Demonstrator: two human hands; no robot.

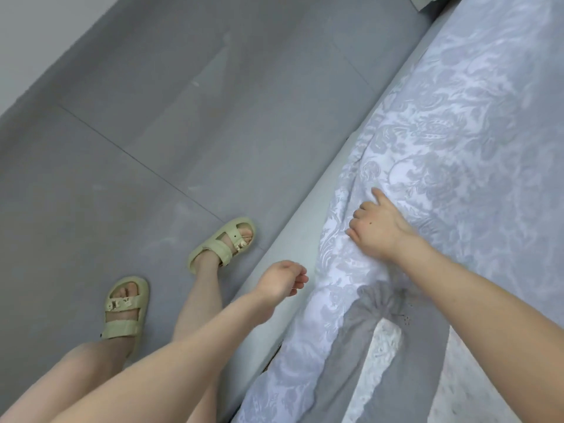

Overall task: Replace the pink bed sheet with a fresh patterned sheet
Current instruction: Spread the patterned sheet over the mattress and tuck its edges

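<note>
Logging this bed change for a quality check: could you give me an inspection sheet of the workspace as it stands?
Surface: bed, its top covered, pale side panel showing.
Job's things: patterned sheet spread over the bed, bunched along the near edge; no pink one in view.
Clutter: nothing seen.
Grippers: right hand lies on the sheet's bunched edge, forefinger out, other fingers curled, grip unclear; left hand loosely curled, holds nothing, above the bed's side.
Cables: nothing seen.
Surroundings: grey tiled floor; the person stands beside the bed in pale green sandals.
</note>
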